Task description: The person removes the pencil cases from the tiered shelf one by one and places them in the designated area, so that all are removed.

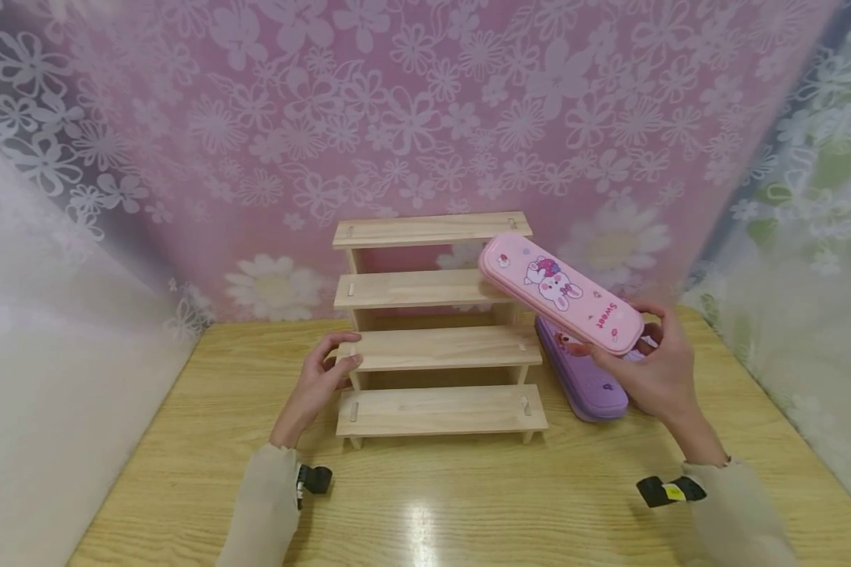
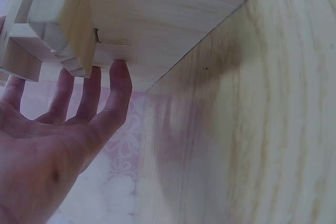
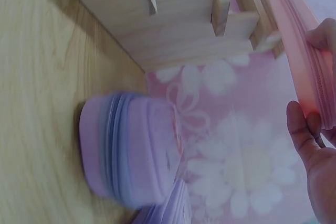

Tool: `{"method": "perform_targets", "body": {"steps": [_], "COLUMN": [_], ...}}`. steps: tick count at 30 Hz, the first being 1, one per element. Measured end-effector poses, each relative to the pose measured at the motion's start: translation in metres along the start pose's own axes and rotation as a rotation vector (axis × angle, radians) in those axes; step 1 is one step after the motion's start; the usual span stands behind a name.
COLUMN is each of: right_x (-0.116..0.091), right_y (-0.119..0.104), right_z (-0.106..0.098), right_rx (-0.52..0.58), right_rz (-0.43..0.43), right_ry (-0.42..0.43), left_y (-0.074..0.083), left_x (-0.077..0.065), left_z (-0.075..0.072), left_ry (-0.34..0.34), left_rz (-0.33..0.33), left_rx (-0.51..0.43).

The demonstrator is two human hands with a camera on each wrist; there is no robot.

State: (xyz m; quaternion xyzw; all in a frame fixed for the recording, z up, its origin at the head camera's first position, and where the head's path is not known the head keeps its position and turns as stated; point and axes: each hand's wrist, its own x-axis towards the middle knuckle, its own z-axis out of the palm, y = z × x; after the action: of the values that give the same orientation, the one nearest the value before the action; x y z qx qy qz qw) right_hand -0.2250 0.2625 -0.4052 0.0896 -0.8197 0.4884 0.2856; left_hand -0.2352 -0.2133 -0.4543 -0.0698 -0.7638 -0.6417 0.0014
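Observation:
A pink pencil case (image 1: 560, 293) with a bunny print and the word "Sweet" is held up in my right hand (image 1: 663, 370), which grips its lower right end. The case hangs tilted, its far end overlapping the upper tiers of a four-tier wooden step shelf (image 1: 440, 346) in the head view. My left hand (image 1: 319, 378) holds the left end of the shelf's second tier from the bottom, thumb on top. In the left wrist view, fingers (image 2: 121, 85) reach against the shelf's side panel. Under the pink case lies a purple pencil case (image 1: 592, 386), partly hidden.
The purple case lies right beside the shelf's right side. Part of another purple case (image 3: 170, 208) shows behind it in the right wrist view. A pink floral curtain (image 1: 411, 118) hangs behind the shelf. The wooden table (image 1: 425, 488) extends in front.

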Motion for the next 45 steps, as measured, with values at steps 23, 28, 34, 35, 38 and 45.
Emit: {"method": "perform_targets", "body": {"steps": [23, 28, 34, 35, 38, 45], "right_x": [-0.017, -0.020, -0.026, -0.027, -0.029, -0.030], "right_y": [0.039, 0.047, 0.052, 0.053, 0.058, 0.069], "right_z": [-0.044, -0.051, -0.057, -0.058, -0.064, -0.078], "right_rx": [-0.116, -0.153, -0.177, -0.182, -0.205, -0.272], "right_rz": [0.119, 0.099, 0.135, 0.138, 0.145, 0.141], "right_ry": [0.198, 0.245, 0.278, 0.283, 0.300, 0.351], "left_y": [0.002, 0.004, 0.002, 0.001, 0.000, 0.000], "left_x": [0.004, 0.004, 0.002, 0.001, 0.000, 0.000], "left_z": [-0.001, 0.001, 0.001, 0.001, 0.001, 0.001], "left_ry": [0.000, -0.005, -0.008, -0.009, -0.004, 0.001], "left_rz": [-0.001, -0.001, -0.004, -0.006, -0.009, -0.002], "left_rx": [-0.001, -0.005, -0.005, -0.008, -0.006, -0.005]}}
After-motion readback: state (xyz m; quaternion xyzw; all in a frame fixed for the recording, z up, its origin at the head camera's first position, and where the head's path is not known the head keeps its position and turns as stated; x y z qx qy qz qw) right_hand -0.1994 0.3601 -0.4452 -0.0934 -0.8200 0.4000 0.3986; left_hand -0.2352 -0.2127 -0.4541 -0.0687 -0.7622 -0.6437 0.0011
